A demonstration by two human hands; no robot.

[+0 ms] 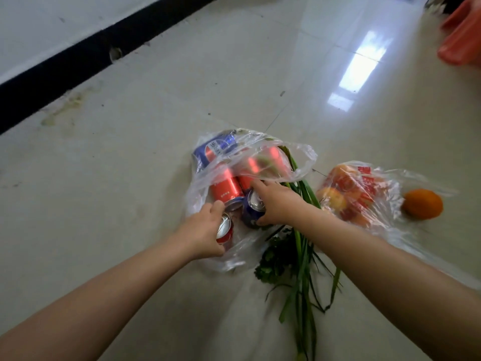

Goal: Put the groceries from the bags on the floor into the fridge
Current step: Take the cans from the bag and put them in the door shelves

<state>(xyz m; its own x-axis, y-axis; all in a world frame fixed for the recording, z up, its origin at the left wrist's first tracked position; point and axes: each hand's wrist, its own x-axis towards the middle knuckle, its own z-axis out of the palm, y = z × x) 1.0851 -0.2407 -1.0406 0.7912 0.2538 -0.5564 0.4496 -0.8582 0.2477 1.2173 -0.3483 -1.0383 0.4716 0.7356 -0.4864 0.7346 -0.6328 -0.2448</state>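
Observation:
A clear plastic bag lies on the tiled floor holding several drink cans. My left hand is closed around a red can at the bag's mouth. My right hand grips a dark blue can beside it. Further inside lie another red can and a blue can. Green onions and leafy herbs stick out of the bag toward me. To the right, a second clear bag holds red-and-yellow fruit, and a loose orange rests beside it.
A black skirting strip runs along the white wall at the upper left. An orange-red plastic bag sits at the far upper right. Pale glossy floor tiles stretch beyond the bags. No fridge is in view.

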